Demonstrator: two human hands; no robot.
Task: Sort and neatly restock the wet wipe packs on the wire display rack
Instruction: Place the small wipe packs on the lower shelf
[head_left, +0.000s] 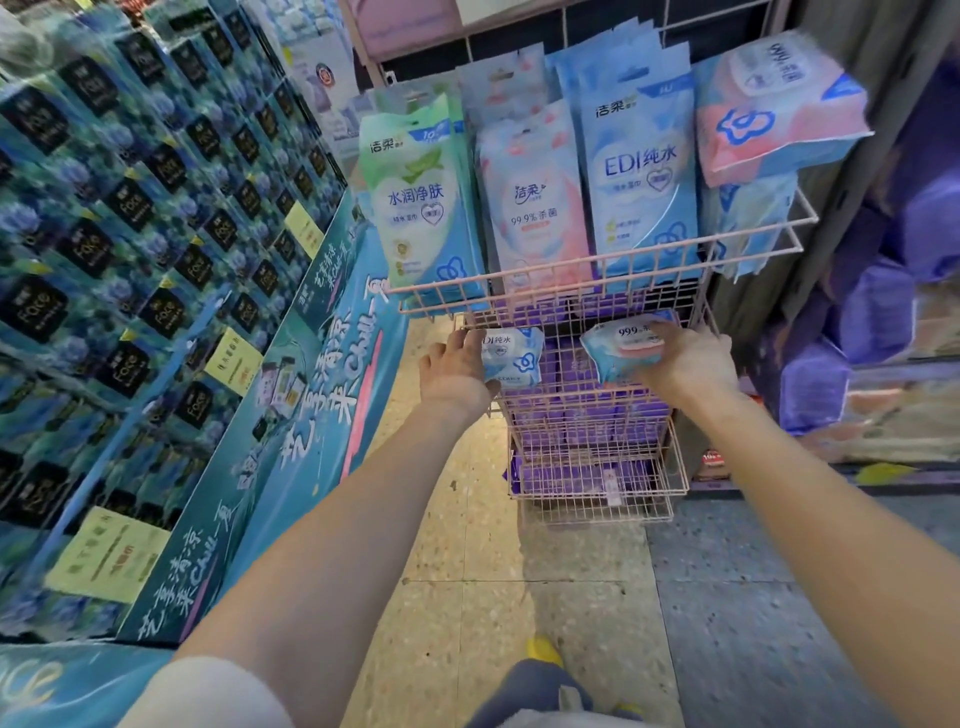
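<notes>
While I'm separating kinds, left hand (452, 366) fingers (461, 339) are curling round the blue pack (514, 358), right hand (693, 361) round the pink pack (623, 348).

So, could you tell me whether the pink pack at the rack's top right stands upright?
Tipped: the pink pack lies tilted across the blue packs beneath it, not standing.
</notes>
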